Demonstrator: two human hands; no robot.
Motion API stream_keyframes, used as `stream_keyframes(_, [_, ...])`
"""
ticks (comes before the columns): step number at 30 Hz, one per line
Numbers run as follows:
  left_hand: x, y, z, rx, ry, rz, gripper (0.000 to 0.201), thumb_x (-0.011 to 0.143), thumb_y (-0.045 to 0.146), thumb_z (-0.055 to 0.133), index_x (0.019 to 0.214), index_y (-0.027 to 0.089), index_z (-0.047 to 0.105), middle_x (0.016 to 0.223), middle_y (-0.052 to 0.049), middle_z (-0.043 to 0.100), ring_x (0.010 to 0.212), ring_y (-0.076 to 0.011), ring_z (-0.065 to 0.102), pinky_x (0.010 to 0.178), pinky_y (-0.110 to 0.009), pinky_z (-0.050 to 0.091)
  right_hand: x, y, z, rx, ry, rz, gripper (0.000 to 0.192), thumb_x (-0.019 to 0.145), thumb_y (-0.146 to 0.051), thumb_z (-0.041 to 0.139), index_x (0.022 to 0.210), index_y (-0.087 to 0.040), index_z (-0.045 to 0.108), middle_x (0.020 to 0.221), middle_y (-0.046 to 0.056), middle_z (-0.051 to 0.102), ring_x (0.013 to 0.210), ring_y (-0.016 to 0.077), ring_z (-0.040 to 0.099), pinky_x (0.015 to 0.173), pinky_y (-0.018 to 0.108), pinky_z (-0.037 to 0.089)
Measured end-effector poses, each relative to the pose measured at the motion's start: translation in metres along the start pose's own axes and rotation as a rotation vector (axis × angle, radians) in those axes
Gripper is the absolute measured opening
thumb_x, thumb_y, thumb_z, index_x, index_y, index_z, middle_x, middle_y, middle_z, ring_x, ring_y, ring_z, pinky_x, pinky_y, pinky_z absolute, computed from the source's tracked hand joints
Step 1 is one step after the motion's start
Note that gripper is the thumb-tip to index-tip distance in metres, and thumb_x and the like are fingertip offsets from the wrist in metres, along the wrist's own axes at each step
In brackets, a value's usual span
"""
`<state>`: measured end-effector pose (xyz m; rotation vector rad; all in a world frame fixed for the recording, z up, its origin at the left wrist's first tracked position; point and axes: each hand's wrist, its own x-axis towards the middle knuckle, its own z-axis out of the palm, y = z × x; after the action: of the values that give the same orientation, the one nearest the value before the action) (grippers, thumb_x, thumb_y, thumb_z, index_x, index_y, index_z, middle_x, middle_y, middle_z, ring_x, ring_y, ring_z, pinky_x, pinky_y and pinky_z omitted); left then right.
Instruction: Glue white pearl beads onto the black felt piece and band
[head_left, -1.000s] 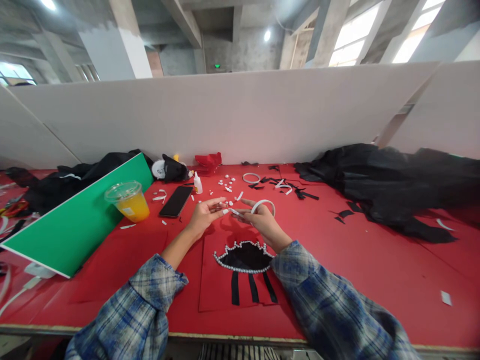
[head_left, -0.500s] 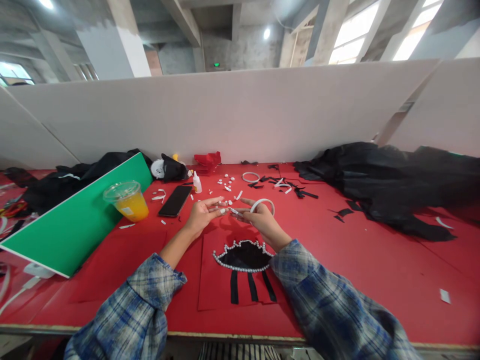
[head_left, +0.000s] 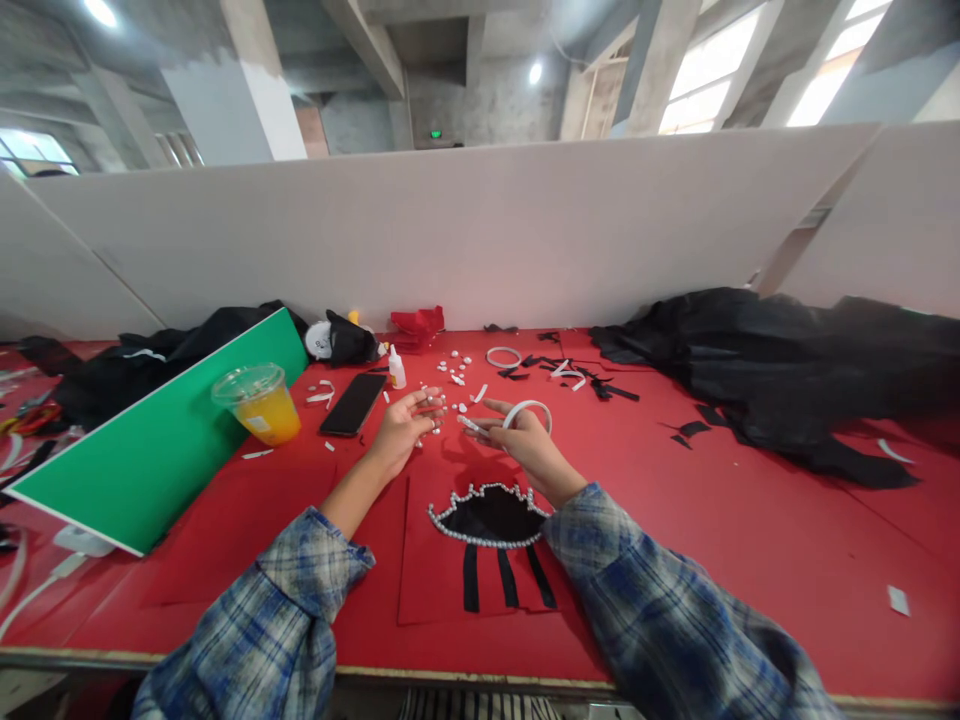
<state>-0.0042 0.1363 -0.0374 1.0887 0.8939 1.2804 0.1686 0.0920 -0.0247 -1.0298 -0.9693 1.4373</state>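
Note:
Over the middle of the red table, my left hand (head_left: 405, 428) is raised, thumb and fingers apart; small white bits show around its fingertips. Across a small gap from it, my right hand (head_left: 517, 437) grips a narrow white ring, which looks like a roll of tape (head_left: 550, 415). A short whitish strip (head_left: 470, 424) shows at the tips of the right fingers. Below the hands lies a red sheet (head_left: 427, 590) bearing a black eye-like shape (head_left: 491, 515) edged with silver beads. Several black strips (head_left: 508, 580) run down from that shape.
A cup of orange drink (head_left: 266, 410) stands left, before a leaning green board (head_left: 172, 430). Near it are a phone (head_left: 354, 404) and a small white bottle (head_left: 396, 368). Another white ring (head_left: 503, 357) lies among black scraps. Black fabric (head_left: 750, 360) covers the back right.
My hands have drawn slightly apart. The left fingers have spread from the thumb, away from the right fingertips, while the right hand keeps the tape roll.

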Motion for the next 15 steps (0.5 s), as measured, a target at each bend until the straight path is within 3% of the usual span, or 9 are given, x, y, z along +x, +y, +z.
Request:
stream_keyframes(6, [-0.0025,0.0064,0.0007,-0.001,-0.01,-0.057,0.045,0.053,0.002,0.063,0.096,0.014,0.062,0.087,-0.002,0.062,0.07,-0.0104,0.06,0.06,-0.021,0.045,-0.0015,0.0006,-0.0012,-0.004,-0.036,-0.01,0.052,0.071,0.004,0.047,0.121,-0.01,0.044,0.088,0.009,0.072,0.083,0.0171,0.069,0.085,0.032,0.052])
stream_keyframes(15, [0.0001,0.0017,-0.0015,-0.035,-0.031,-0.068,0.031,0.061,0.007,0.063,0.092,0.012,0.063,0.076,0.0,0.062,0.064,-0.0073,0.058,0.064,-0.02,0.046,0.0003,-0.0001,-0.0011,0.009,-0.012,-0.006,0.051,0.07,0.005,0.046,0.118,-0.011,0.045,0.091,0.009,0.071,0.08,0.0165,0.069,0.085,0.032,0.052])
